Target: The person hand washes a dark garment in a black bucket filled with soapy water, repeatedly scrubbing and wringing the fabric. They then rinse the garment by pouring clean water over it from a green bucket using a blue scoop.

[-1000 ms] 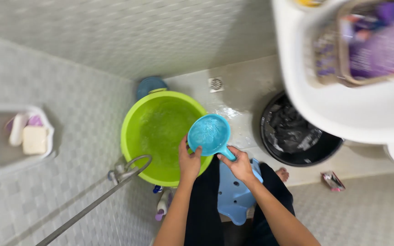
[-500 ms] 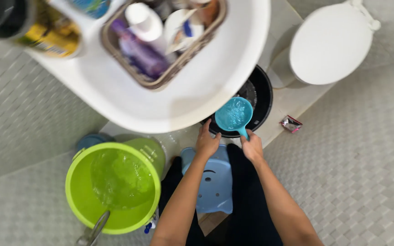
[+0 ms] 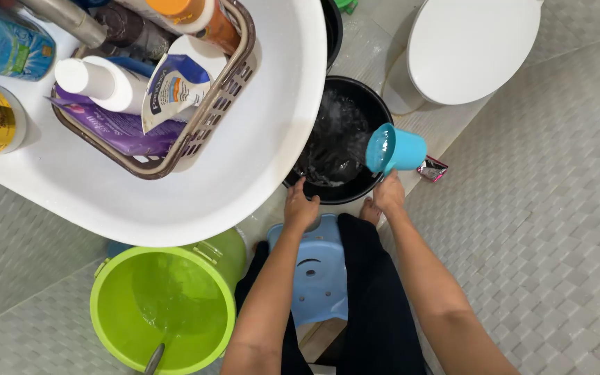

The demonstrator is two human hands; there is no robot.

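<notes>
one tilted blue scoop over black basin

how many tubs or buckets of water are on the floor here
2: a green bucket at lower left, beside the blue stool, and a black tub ahead, partly hidden under the white sink. More may be hidden.

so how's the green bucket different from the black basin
The green bucket is bright lime and stands beside the person's left leg, untouched; the black basin is dark and sits in front, with the left hand at its rim. The bucket's water looks calm, while the basin's is splashing under the blue scoop tipped by the right hand. Both are round, open and hold water.
</notes>
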